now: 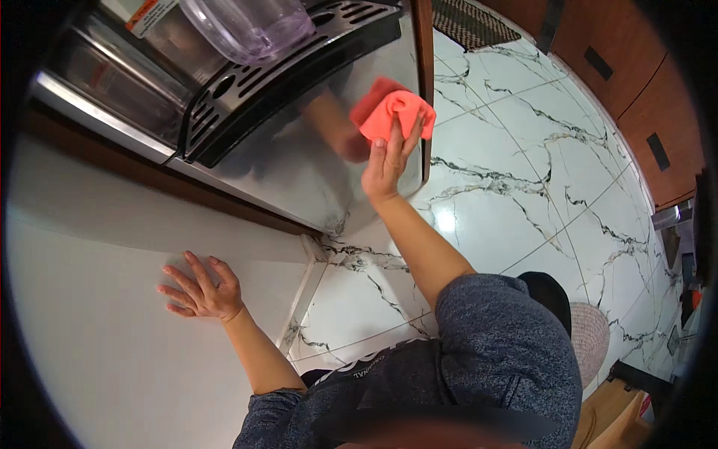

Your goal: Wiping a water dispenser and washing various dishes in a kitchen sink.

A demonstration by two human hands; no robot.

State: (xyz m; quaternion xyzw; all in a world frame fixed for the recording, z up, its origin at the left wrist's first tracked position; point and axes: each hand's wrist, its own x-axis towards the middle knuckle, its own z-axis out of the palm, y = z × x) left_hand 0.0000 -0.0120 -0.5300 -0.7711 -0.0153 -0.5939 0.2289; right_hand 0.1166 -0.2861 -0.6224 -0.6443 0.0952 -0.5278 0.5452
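Note:
My right hand (385,168) presses a bright coral-pink cloth (400,116) against the shiny steel front panel (292,165) of a tall appliance. The cloth is bunched under my fingers, close to the panel's right edge, and its reflection shows in the metal. Above the panel is a black slotted drip tray (299,71), with a clear, purple-tinted plastic container (254,30) standing on it. My left hand (213,292) holds nothing; its fingers are spread and it rests against the white wall (97,299) left of the appliance.
White marble-patterned floor tiles (493,179) spread out to the right. Brown wooden cabinets (636,90) with dark handles line the far right. A woven mat (471,26) lies at the top. A round beige woven item (589,337) shows beside my body.

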